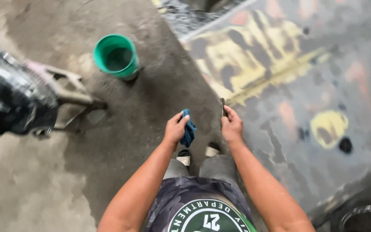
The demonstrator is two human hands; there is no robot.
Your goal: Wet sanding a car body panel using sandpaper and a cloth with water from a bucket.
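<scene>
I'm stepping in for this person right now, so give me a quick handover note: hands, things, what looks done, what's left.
Left hand: shut on a blue cloth.
Right hand: holds a small dark flat piece, too blurred to identify, at the edge of the sanded panel.
Green bucket: on the concrete floor, ahead left, apart from both hands.
Done: the panel looks largely sanded, with grey, yellow and orange patches.
Left: cannot tell from this view.

Auto body workshop, stained concrete floor (121, 129), sanded patchy car panel (305, 86)
</scene>
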